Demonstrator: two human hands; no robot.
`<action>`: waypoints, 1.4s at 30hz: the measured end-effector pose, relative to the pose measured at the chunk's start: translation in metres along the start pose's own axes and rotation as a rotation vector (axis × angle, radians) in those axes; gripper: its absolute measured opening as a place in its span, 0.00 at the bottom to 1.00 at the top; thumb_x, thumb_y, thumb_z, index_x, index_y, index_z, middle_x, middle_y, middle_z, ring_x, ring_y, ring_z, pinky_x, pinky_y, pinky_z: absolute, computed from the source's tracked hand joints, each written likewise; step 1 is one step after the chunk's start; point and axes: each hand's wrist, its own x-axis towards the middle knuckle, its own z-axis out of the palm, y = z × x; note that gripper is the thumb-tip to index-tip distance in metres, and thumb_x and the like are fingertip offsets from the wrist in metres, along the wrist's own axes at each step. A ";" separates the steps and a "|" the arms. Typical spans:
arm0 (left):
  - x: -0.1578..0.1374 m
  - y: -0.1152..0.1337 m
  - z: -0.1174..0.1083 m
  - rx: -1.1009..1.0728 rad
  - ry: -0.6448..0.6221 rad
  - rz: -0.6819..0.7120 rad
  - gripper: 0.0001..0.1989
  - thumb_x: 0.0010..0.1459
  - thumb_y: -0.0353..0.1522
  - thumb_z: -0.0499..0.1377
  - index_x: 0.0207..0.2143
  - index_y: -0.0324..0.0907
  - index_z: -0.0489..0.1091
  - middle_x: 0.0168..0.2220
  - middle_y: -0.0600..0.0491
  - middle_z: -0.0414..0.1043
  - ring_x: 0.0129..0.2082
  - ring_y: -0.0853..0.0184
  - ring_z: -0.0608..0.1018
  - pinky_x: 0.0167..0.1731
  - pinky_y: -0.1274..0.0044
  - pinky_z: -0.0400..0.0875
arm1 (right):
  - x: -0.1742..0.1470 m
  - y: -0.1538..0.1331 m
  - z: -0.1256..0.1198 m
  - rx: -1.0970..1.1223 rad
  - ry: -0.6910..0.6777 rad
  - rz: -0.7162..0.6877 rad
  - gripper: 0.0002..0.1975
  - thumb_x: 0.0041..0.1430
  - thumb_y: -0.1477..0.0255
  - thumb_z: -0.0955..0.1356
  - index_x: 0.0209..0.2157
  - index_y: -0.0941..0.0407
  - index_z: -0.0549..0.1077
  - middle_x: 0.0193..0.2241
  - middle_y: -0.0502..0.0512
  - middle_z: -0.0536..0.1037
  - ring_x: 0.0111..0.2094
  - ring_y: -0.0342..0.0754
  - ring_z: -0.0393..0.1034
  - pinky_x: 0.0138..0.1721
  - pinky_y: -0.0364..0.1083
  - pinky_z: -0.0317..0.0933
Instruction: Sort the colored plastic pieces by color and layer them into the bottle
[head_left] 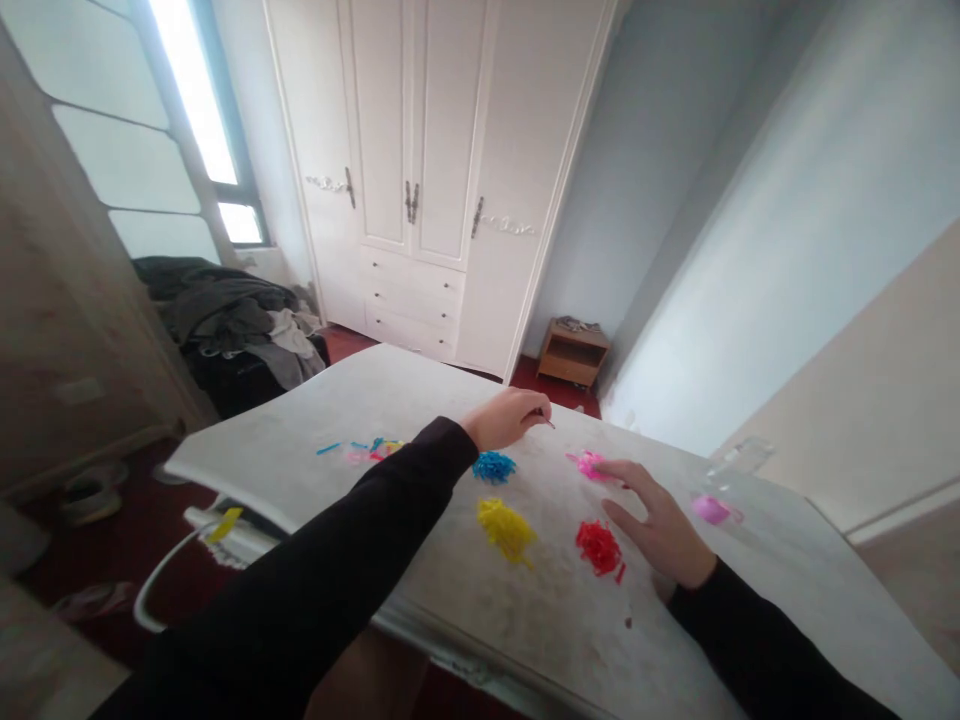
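Observation:
My left hand (pixel 510 416) is raised over the far part of the white table (pixel 555 640), beyond the blue pile of small strips (pixel 493 467). Its fingers are pinched, and a tiny thin piece pokes out at the tips, too small to name. With thumb and fingers apart, my right hand (pixel 664 525) reaches to the pink pile of strips (pixel 589 464), its fingertips at the pile's edge. Closer to me lie a yellow pile of strips (pixel 506 530) and a red pile of strips (pixel 599 549). A mixed heap of coloured strips (pixel 373 449) is partly hidden behind my left sleeve.
At the table's right are a clear container (pixel 742 458) and a pink object (pixel 711 510). A small dark speck (pixel 628 623) lies near my right sleeve. Beyond stand a white wardrobe (pixel 420 130) and a small wooden stand (pixel 574 355). Clothes (pixel 225 310) are heaped at left.

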 end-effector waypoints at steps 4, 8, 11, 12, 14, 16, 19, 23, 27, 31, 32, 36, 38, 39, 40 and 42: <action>0.011 -0.005 0.015 -0.008 -0.038 0.166 0.09 0.69 0.27 0.56 0.37 0.39 0.77 0.38 0.47 0.80 0.40 0.65 0.80 0.44 0.76 0.72 | -0.003 -0.001 0.001 -0.011 -0.035 -0.007 0.20 0.68 0.67 0.68 0.60 0.50 0.72 0.59 0.61 0.76 0.60 0.57 0.71 0.61 0.61 0.68; 0.006 -0.001 0.014 0.121 -0.035 0.394 0.10 0.68 0.23 0.55 0.43 0.39 0.76 0.40 0.48 0.79 0.42 0.66 0.80 0.47 0.76 0.73 | -0.005 -0.011 -0.004 -0.048 -0.068 -0.021 0.24 0.68 0.68 0.68 0.64 0.48 0.69 0.63 0.60 0.73 0.63 0.57 0.68 0.63 0.60 0.66; 0.001 0.006 0.009 0.212 -0.019 0.532 0.12 0.67 0.21 0.54 0.45 0.38 0.74 0.41 0.47 0.80 0.43 0.65 0.80 0.48 0.74 0.75 | -0.007 -0.025 -0.007 -0.078 -0.097 -0.026 0.28 0.67 0.70 0.68 0.67 0.45 0.65 0.65 0.59 0.71 0.65 0.57 0.66 0.64 0.59 0.65; -0.001 0.009 0.008 0.212 -0.017 0.551 0.12 0.68 0.21 0.53 0.46 0.38 0.74 0.41 0.47 0.80 0.44 0.64 0.80 0.48 0.74 0.75 | -0.008 -0.030 -0.008 -0.088 -0.109 -0.023 0.29 0.67 0.71 0.68 0.68 0.45 0.64 0.65 0.59 0.71 0.65 0.57 0.66 0.64 0.59 0.65; -0.003 0.014 0.007 0.184 -0.025 0.593 0.12 0.69 0.21 0.52 0.47 0.37 0.73 0.42 0.47 0.81 0.44 0.64 0.80 0.48 0.74 0.76 | -0.011 -0.038 -0.009 -0.103 -0.130 -0.010 0.31 0.66 0.72 0.68 0.68 0.44 0.63 0.65 0.59 0.70 0.65 0.57 0.65 0.63 0.59 0.66; -0.005 0.019 0.006 0.151 -0.025 0.632 0.12 0.70 0.23 0.51 0.48 0.36 0.73 0.43 0.47 0.81 0.43 0.64 0.80 0.47 0.74 0.77 | -0.013 -0.045 -0.009 -0.113 -0.146 0.000 0.32 0.66 0.73 0.68 0.69 0.45 0.61 0.65 0.59 0.70 0.66 0.58 0.65 0.63 0.60 0.66; -0.007 0.025 0.007 0.117 -0.020 0.661 0.12 0.71 0.23 0.50 0.47 0.36 0.73 0.42 0.45 0.81 0.43 0.63 0.80 0.45 0.72 0.79 | -0.014 -0.050 -0.009 -0.115 -0.159 -0.001 0.32 0.66 0.72 0.68 0.69 0.44 0.61 0.65 0.59 0.71 0.65 0.58 0.66 0.62 0.59 0.67; -0.008 0.030 0.008 0.069 -0.008 0.677 0.10 0.70 0.23 0.52 0.44 0.34 0.74 0.41 0.43 0.81 0.43 0.62 0.81 0.44 0.72 0.80 | -0.014 -0.051 -0.009 -0.093 -0.171 0.007 0.32 0.66 0.72 0.68 0.69 0.43 0.61 0.64 0.57 0.72 0.64 0.58 0.67 0.62 0.58 0.67; -0.010 0.032 0.010 0.067 -0.011 0.672 0.11 0.69 0.21 0.52 0.43 0.37 0.74 0.41 0.44 0.81 0.43 0.63 0.81 0.44 0.73 0.80 | -0.014 -0.052 -0.010 -0.081 -0.160 0.024 0.34 0.66 0.72 0.68 0.70 0.43 0.60 0.65 0.56 0.72 0.64 0.58 0.67 0.63 0.58 0.65; -0.013 0.031 0.012 0.046 0.000 0.629 0.12 0.68 0.20 0.52 0.46 0.36 0.73 0.42 0.46 0.82 0.43 0.64 0.81 0.44 0.74 0.80 | -0.015 -0.051 -0.010 -0.083 -0.130 0.014 0.33 0.67 0.71 0.68 0.70 0.43 0.60 0.64 0.56 0.73 0.63 0.58 0.68 0.63 0.59 0.66; -0.013 0.030 0.012 0.039 0.004 0.610 0.12 0.67 0.20 0.53 0.47 0.36 0.73 0.43 0.46 0.82 0.43 0.64 0.81 0.45 0.74 0.80 | -0.015 -0.051 -0.010 -0.080 -0.120 0.011 0.33 0.67 0.71 0.68 0.70 0.43 0.60 0.63 0.57 0.73 0.63 0.58 0.68 0.63 0.58 0.66; -0.015 0.025 0.013 0.008 0.044 0.528 0.10 0.68 0.21 0.56 0.48 0.36 0.74 0.42 0.47 0.81 0.42 0.66 0.81 0.44 0.76 0.79 | -0.015 -0.050 -0.010 -0.076 -0.090 0.015 0.32 0.67 0.72 0.68 0.70 0.44 0.61 0.63 0.57 0.73 0.64 0.57 0.68 0.64 0.58 0.64; -0.015 0.024 0.013 -0.011 0.068 0.502 0.09 0.69 0.23 0.56 0.47 0.38 0.75 0.41 0.48 0.81 0.41 0.67 0.81 0.43 0.76 0.79 | -0.015 -0.051 -0.011 -0.082 -0.091 0.015 0.32 0.67 0.72 0.68 0.70 0.44 0.61 0.63 0.58 0.73 0.64 0.57 0.68 0.64 0.58 0.64; -0.015 0.023 0.014 -0.020 0.077 0.492 0.08 0.69 0.24 0.56 0.46 0.38 0.75 0.41 0.49 0.81 0.41 0.68 0.81 0.43 0.76 0.79 | -0.014 -0.051 -0.012 -0.084 -0.093 0.010 0.32 0.66 0.72 0.68 0.70 0.44 0.62 0.63 0.58 0.74 0.63 0.57 0.68 0.63 0.58 0.65; -0.015 0.023 0.014 -0.028 0.080 0.485 0.08 0.70 0.25 0.57 0.45 0.39 0.75 0.40 0.49 0.81 0.40 0.68 0.81 0.43 0.76 0.79 | -0.013 -0.052 -0.012 -0.086 -0.097 0.003 0.33 0.66 0.73 0.68 0.70 0.44 0.62 0.62 0.58 0.74 0.63 0.57 0.69 0.63 0.57 0.66; -0.016 0.023 0.014 -0.042 0.081 0.475 0.07 0.70 0.26 0.57 0.43 0.40 0.76 0.40 0.49 0.81 0.40 0.68 0.81 0.42 0.77 0.78 | -0.012 -0.053 -0.013 -0.087 -0.102 -0.015 0.33 0.66 0.72 0.69 0.70 0.44 0.61 0.62 0.58 0.75 0.62 0.57 0.70 0.62 0.57 0.67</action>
